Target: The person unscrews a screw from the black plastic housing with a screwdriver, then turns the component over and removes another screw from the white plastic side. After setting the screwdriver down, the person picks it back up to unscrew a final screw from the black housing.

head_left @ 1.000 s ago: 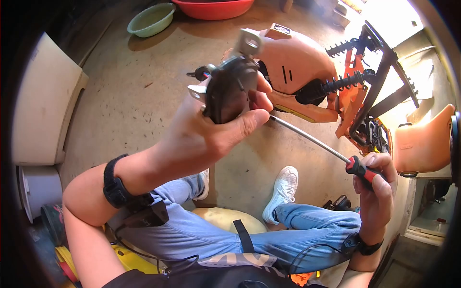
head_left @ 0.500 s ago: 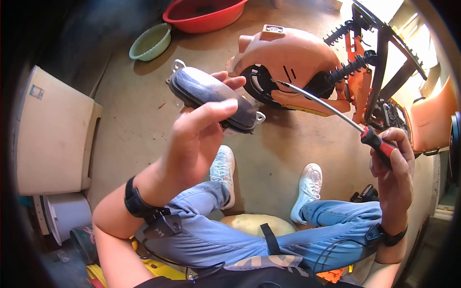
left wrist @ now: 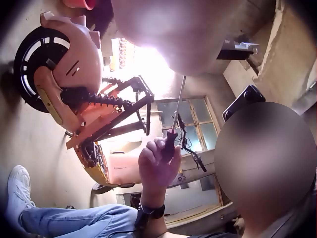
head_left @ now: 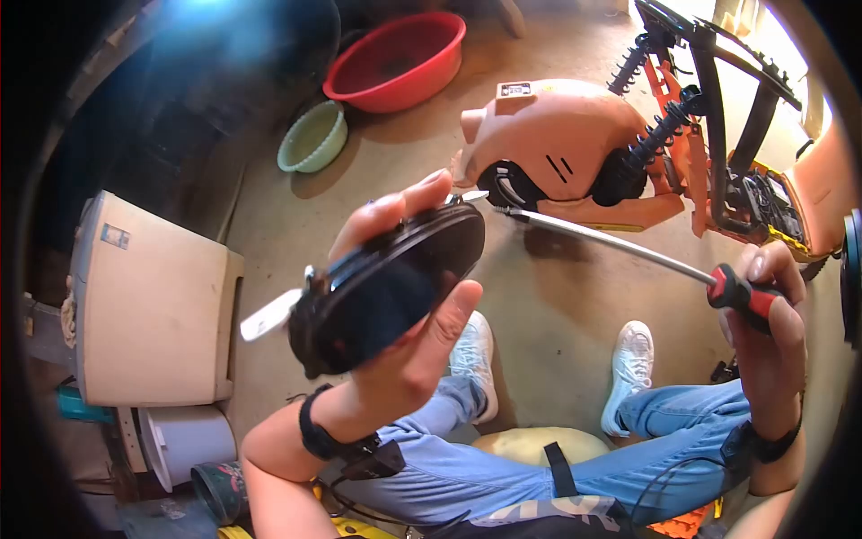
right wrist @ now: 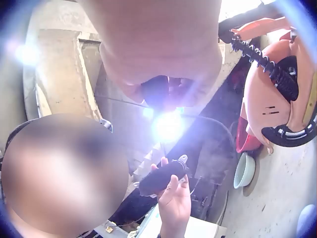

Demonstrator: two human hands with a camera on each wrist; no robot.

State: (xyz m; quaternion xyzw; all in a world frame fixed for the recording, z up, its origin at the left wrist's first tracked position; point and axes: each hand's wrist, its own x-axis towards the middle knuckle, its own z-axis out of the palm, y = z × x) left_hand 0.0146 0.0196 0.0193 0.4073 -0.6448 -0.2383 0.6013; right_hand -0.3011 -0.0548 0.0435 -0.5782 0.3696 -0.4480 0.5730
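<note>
My left hand (head_left: 417,364) holds up a glossy black oval part (head_left: 386,292) with a white-metal mounting tab at each end, thumb on its dark face and fingers behind. The right wrist view shows this oval part (right wrist: 161,179) from another side, gripped between thumb and fingers. In my right hand (head_left: 774,355) is a screwdriver (head_left: 620,242), held by its red and black handle. Its long shaft points left, and in the head view the dark tip appears just right of the oval part's upper tab.
Ahead lies an orange scooter (head_left: 561,144) with exposed shock absorbers (head_left: 660,135) and frame. A red basin (head_left: 395,67) and a pale green basin (head_left: 314,139) sit on the floor beyond. A white cabinet (head_left: 153,296) stands at the left. My shoes (head_left: 630,373) rest on the floor.
My left hand has turned the oval part over and back, so its dark face shows again. The screwdriver tip, clear of the part half a second ago, now appears close to its tab.
</note>
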